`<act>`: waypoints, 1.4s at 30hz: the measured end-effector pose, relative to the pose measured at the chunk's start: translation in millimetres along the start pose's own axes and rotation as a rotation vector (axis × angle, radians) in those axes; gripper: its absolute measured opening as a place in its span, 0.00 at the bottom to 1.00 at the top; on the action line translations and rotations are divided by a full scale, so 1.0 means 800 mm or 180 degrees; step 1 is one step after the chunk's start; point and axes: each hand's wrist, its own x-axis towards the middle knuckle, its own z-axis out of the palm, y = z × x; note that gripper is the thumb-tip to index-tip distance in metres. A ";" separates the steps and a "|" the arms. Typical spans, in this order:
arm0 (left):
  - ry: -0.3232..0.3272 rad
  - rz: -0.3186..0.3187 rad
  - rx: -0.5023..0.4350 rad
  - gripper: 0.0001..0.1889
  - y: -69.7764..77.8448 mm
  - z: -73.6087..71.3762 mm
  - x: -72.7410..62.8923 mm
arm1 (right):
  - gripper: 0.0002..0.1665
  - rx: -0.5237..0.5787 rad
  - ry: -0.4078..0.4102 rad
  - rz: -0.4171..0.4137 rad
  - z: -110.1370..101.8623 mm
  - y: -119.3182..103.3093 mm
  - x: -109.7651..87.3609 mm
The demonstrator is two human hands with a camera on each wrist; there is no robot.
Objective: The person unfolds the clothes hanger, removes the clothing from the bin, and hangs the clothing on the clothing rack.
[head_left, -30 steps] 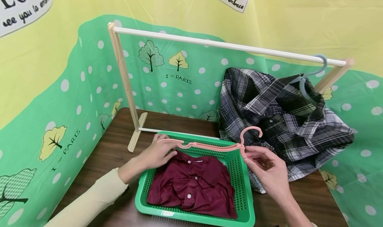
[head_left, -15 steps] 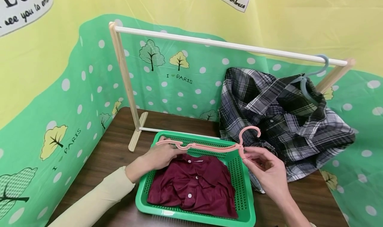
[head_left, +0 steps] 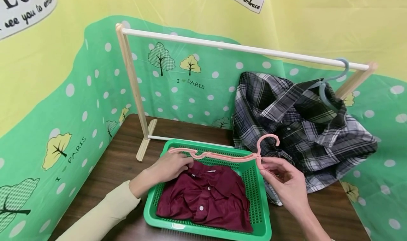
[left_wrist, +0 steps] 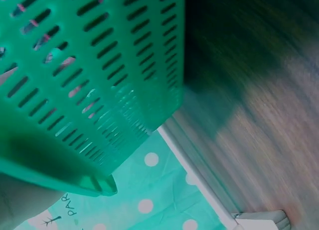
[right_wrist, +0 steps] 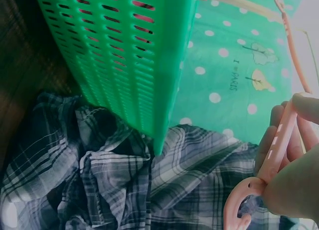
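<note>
In the head view, a pink folding clothes hanger spans the basket, its hook pointing up at the right. My right hand grips it just beside the hook; the right wrist view shows thumb and fingers around one arm of the hanger. Below it lies a dark red button-up shirt in the green basket. My left hand is at the shirt's upper left, behind the hanger's far end, fingertips pinching cloth by the collar. The left wrist view shows mostly basket wall, hiding the fingers.
Behind the basket stands a wooden rack with a white top rail. At its right end a plaid shirt hangs from a blue hanger, its cloth reaching down beside the basket. The brown table lies beneath; patterned cloth walls surround it.
My left hand has moved in over the basket's left rim to the shirt, and the collar beside it has shifted. The right hand and hanger have barely moved.
</note>
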 end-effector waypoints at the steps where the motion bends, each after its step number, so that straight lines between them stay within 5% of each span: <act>1: 0.0024 -0.0017 0.0005 0.06 0.001 -0.001 -0.002 | 0.21 -0.0015 -0.0010 0.0000 -0.002 0.001 0.000; 5: 0.0078 -0.0016 0.0049 0.08 0.003 -0.003 -0.005 | 0.21 -0.0014 -0.0021 -0.0004 -0.008 0.005 -0.002; 11: -0.0157 -0.0131 0.0152 0.18 0.003 -0.004 -0.001 | 0.20 -0.0095 -0.0078 0.0043 -0.010 0.007 -0.003; 16: -0.0185 -0.0158 0.0171 0.09 0.004 -0.003 0.002 | 0.21 0.0079 -0.0015 0.0012 -0.008 0.006 -0.004; 25: 0.0123 -0.0167 -0.0751 0.06 0.006 -0.023 -0.016 | 0.21 0.0112 0.0077 0.0009 -0.010 0.010 -0.005; 30: 0.0435 -0.0280 -0.0965 0.09 0.007 -0.045 -0.024 | 0.21 0.0149 0.0100 0.0002 -0.014 0.011 -0.006; 37: 0.0503 -0.0413 -0.1277 0.10 0.007 -0.063 -0.036 | 0.20 0.0210 0.0120 0.0048 -0.023 0.008 -0.005; 42: 0.0592 -0.0354 -0.1537 0.07 0.008 -0.083 -0.042 | 0.19 -0.0098 0.0088 0.0054 -0.034 0.007 -0.007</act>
